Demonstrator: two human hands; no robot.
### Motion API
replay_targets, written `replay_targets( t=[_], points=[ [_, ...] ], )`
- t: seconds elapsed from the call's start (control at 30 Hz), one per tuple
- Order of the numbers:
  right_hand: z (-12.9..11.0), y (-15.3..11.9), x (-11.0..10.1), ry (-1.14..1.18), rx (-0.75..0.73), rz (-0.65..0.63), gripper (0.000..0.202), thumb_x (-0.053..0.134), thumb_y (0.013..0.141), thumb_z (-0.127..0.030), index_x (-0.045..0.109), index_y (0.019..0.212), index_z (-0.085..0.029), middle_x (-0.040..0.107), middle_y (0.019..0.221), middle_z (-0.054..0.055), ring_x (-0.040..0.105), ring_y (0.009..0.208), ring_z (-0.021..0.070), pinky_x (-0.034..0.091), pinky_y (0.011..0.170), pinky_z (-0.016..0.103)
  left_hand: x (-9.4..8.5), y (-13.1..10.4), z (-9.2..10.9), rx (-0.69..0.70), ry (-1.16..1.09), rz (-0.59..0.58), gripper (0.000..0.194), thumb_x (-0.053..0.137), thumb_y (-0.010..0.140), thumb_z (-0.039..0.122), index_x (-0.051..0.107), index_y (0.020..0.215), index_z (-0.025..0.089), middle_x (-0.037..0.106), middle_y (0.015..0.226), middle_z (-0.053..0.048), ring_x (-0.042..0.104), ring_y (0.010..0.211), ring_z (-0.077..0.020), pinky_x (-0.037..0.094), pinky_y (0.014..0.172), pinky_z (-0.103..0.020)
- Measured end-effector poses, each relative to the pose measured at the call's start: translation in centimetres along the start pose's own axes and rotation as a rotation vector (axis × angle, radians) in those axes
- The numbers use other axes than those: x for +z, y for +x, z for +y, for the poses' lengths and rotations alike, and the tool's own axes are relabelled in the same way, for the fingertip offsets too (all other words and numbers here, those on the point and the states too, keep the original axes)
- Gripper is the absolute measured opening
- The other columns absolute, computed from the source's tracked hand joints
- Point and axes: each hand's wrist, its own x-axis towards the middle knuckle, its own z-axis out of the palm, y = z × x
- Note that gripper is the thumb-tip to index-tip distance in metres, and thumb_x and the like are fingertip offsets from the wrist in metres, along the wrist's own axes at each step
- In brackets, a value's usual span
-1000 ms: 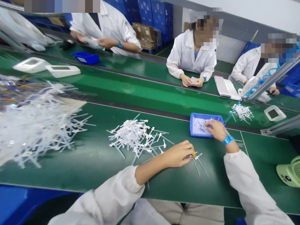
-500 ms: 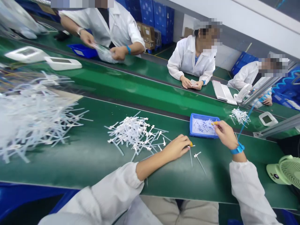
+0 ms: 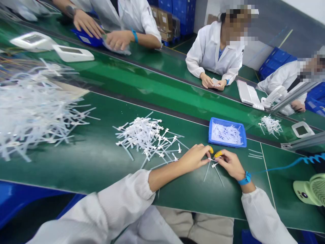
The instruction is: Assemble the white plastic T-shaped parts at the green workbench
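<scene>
While pinching a translucent tube (image 3: 207, 172) near its white plastic head (image 3: 210, 159) with left hand (image 3: 194, 157) above green bench (image 3: 177, 188), poises right hand (image 3: 230, 165) narrowed alongside, contents unclear; likely light, pliable, best gripped at stiffer head.

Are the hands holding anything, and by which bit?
The left hand seems to pinch a tube piece by its white end. The right hand is close beside it, but whether it holds anything cannot be told.

No lettering seems clearly legible here.
</scene>
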Motion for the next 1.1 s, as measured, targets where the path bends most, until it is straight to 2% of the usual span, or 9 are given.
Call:
replay_targets(
  t=[0.13, 0.33, 0.53, 0.73, 0.9, 1.1],
  points=[
    [-0.1, -0.3, 0.2, 0.013, 0.025, 0.018, 0.025, 0.073, 0.1, -0.049, 0.078, 0.1, -0.025, 0.078, 0.086, 0.003, 0.069, 0.072, 0.0205, 0.056, 0.071, 0.033, 0.0, -0.1, 0.2, -0.019, 0.006, 0.003, 0.02, 0.077, 0.098, 0.022, 0.06, 0.106, 0.024, 0.078, 0.107, -0.002, 0.067, 0.111, -0.028, 0.044, 0.094, -0.037],
    [-1.1, -0.4, 0.4, -0.106, 0.016, -0.001, 0.019, 0.073, 0.1, -0.044, 0.073, 0.093, -0.026, 0.077, 0.083, 0.002, 0.066, 0.07, 0.02, 0.051, 0.067, 0.032, 0.1, -0.1, 0.4, -0.032, 0.035, -0.003, 0.02, 0.076, 0.098, 0.021, 0.058, 0.106, 0.023, 0.077, 0.108, -0.003, 0.066, 0.112, -0.0286, 0.043, 0.093, -0.038],
    [-2.2, -0.3, 0.6, -0.095, 0.017, -0.01, 0.016, 0.071, 0.1, -0.037, 0.067, 0.089, -0.026, 0.081, 0.096, 0.003, 0.066, 0.072, 0.0193, 0.05, 0.07, 0.032, 0.1, 0.0, 0.3, -0.027, 0.012, -0.01, 0.024, 0.079, 0.096, 0.019, 0.057, 0.106, 0.024, 0.077, 0.107, -0.001, 0.066, 0.11, -0.0285, 0.041, 0.091, -0.037],
    [-2.5, -0.3, 1.0, -0.195, -0.011, 0.031, 0.013, 0.069, 0.101, -0.037, 0.069, 0.094, -0.026, 0.074, 0.079, 0.0, 0.062, 0.065, 0.0182, 0.049, 0.065, 0.03, 0.0, 0.0, 0.6, -0.037, 0.022, -0.007, 0.023, 0.078, 0.096, 0.02, 0.058, 0.107, 0.023, 0.076, 0.106, -0.002, 0.066, 0.11, -0.0278, 0.041, 0.092, -0.037],
    [-2.4, -0.5, 1.3, -0.179, -0.022, 0.034, 0.01, 0.069, 0.1, -0.031, 0.065, 0.108, -0.026, 0.083, 0.095, 0.001, 0.067, 0.066, 0.0176, 0.053, 0.067, 0.029, -0.2, 0.0, 1.0, -0.069, 0.039, -0.028, 0.025, 0.08, 0.096, 0.019, 0.057, 0.103, 0.022, 0.076, 0.107, -0.001, 0.066, 0.111, -0.0267, 0.041, 0.091, -0.035],
    [-2.5, -0.7, 1.5, -0.161, -0.009, 0.07, 0.013, 0.07, 0.101, -0.034, 0.062, 0.109, -0.027, 0.084, 0.097, 0.002, 0.08, 0.082, 0.0223, 0.06, 0.078, 0.032, -0.2, 0.1, 1.1, -0.077, 0.0, -0.013, 0.025, 0.081, 0.095, 0.018, 0.058, 0.104, 0.022, 0.076, 0.107, -0.001, 0.068, 0.11, -0.0256, 0.041, 0.092, -0.035]
  ],
)
